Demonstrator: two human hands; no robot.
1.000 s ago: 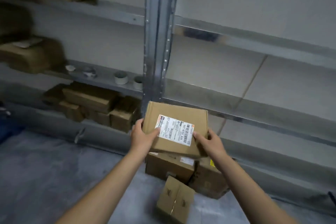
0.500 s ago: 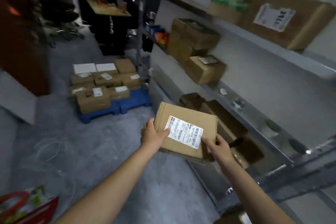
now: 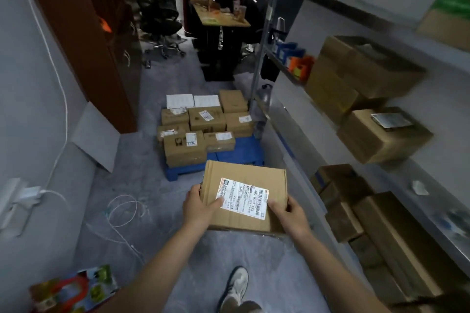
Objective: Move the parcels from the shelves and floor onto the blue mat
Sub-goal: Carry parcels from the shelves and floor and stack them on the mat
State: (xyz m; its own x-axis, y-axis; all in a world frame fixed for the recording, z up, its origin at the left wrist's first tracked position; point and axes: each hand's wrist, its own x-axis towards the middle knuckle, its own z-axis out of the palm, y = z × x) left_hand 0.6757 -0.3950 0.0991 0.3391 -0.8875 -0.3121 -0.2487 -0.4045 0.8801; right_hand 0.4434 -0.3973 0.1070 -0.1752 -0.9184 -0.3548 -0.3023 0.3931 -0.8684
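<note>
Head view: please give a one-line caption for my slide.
A person's left hand and right hand hold a labelled cardboard parcel, facing the blue mat that already bears stacked parcels.

2 hands [image 3: 201, 207] [image 3: 288, 213], 1 held parcel [image 3: 244, 185], 9 parcels [image 3: 207, 119] on 1 blue mat [image 3: 241, 157].

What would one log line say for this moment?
carry | labelled parcel gripped by left hand and right hand | blue mat ahead, partly loaded
</note>
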